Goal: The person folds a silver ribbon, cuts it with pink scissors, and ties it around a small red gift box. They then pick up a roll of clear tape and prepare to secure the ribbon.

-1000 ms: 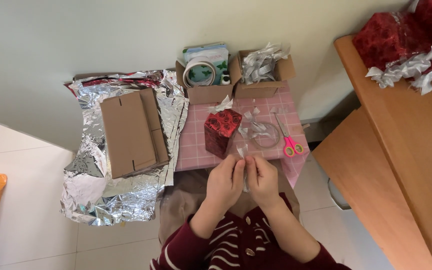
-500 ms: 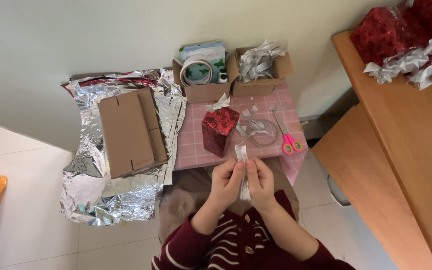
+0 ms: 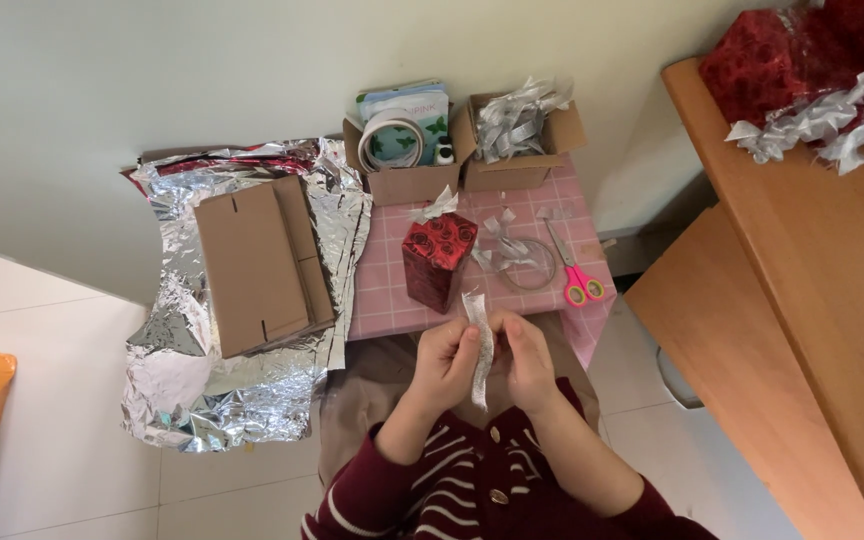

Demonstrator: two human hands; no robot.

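Left hand [image 3: 445,362] and right hand [image 3: 524,360] raised close together above the lap, both pinching one silver ribbon strip [image 3: 479,345]; fingers of each closed on its edges, thumbs toward the middle. Strip held roughly upright between the two hands, upper end free and pointing toward the table, lower end hanging just below the fingers. Possibly folded or twisted in the middle, but too small to tell.

Just beyond the hands, a small table with pink checked cloth [image 3: 387,290]. On it, nearest the hands, a red rose-patterned wrapped box [image 3: 437,258], standing slightly tilted, with a silver bow [image 3: 436,205] at its top. To the right of the box, a clear tape roll [image 3: 527,262] with loose silver ribbon pieces over it, then pink-handled scissors [image 3: 572,270] lying near the cloth's right edge.

At the far edge, two open cardboard boxes side by side: left one [image 3: 404,160] holding a roll of tape, right one [image 3: 527,140] filled with silver ribbon.

Left of the table, crumpled silver foil sheet [image 3: 202,380] spread wide, with flattened cardboard [image 3: 252,265] lying on it. Far right, a wooden desk [image 3: 812,290] with red wrapped bundles [image 3: 802,50] and silver ribbon.
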